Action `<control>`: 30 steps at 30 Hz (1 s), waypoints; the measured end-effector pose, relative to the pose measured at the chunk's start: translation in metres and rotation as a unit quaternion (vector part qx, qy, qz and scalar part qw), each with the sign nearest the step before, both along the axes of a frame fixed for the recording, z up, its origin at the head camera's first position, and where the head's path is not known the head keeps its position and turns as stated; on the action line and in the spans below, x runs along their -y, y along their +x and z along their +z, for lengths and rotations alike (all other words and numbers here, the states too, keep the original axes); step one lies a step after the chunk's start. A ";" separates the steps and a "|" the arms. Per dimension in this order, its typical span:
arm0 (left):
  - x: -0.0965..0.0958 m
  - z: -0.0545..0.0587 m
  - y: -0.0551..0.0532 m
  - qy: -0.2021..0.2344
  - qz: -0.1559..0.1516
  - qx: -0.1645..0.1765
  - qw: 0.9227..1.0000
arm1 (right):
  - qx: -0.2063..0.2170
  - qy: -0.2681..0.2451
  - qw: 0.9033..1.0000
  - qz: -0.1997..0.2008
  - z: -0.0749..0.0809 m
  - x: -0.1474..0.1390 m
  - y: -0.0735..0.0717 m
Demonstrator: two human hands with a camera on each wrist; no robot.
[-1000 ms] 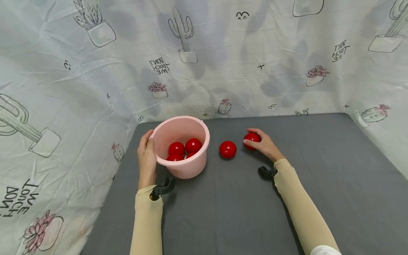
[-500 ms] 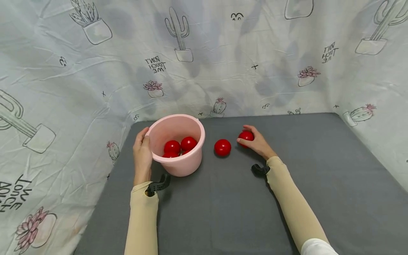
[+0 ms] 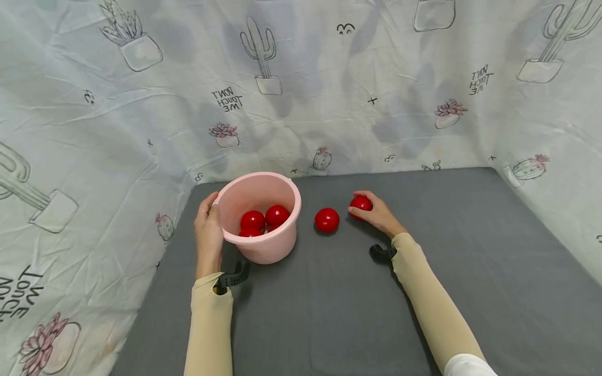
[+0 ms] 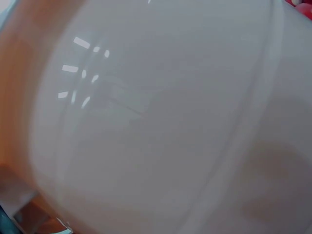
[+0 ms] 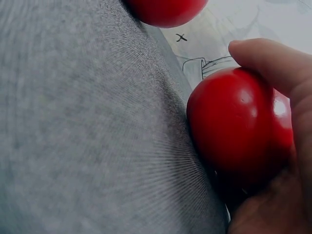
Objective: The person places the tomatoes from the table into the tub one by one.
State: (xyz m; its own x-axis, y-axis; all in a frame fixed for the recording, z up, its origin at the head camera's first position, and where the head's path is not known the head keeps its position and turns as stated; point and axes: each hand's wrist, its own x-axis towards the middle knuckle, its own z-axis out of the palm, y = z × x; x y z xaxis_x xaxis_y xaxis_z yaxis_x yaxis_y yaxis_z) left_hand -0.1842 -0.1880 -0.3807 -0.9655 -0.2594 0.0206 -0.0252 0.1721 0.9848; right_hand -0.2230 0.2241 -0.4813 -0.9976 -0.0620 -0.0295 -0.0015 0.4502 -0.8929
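My left hand (image 3: 209, 235) grips the left side of a pink bucket (image 3: 270, 248) at its rim, thumb toward the front. The bucket leans a little, and several shiny red tomatoes (image 3: 252, 220) lie inside. Its smooth pale wall (image 4: 161, 117) fills most of the left wrist view. To the right, my right hand (image 3: 381, 215) holds a round red tomato (image 3: 361, 204) between thumb and fingers, low at the table. In the right wrist view the thumb and fingers curl round that tomato (image 5: 234, 126), partly covering it. Another tomato (image 3: 326, 220) lies between bucket and right hand.
A grey cloth surface (image 3: 301, 313) covers the table. White fabric with cactus drawings (image 3: 301, 68) hangs behind it and along both sides. Dark camera mounts (image 3: 383, 253) stick out from both wrists.
The head view has shifted slightly, so everything sits a little farther left. Both hands keep the same hold, on the bucket and on the tomato.
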 end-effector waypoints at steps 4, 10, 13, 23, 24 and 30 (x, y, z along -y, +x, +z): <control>-0.001 0.000 0.002 0.003 -0.012 -0.005 1.000 | -0.001 -0.019 1.000 -0.014 0.001 -0.001 0.005; 0.000 0.002 0.003 0.009 -0.014 -0.018 1.000 | -0.010 -0.083 0.996 -0.042 0.005 -0.007 0.009; 0.001 0.002 0.003 0.012 -0.015 -0.018 1.000 | -0.008 -0.132 0.990 -0.052 0.009 -0.010 0.011; 0.005 -0.003 0.004 0.015 -0.011 -0.031 0.999 | -0.045 -0.293 0.955 -0.001 0.060 -0.002 -0.005; 0.005 -0.003 0.003 0.015 -0.010 -0.031 0.999 | -0.049 -0.297 0.954 0.004 0.068 0.000 -0.009; 0.007 -0.003 0.002 0.017 -0.013 -0.026 0.999 | -0.073 -0.342 0.937 0.028 0.121 0.009 -0.032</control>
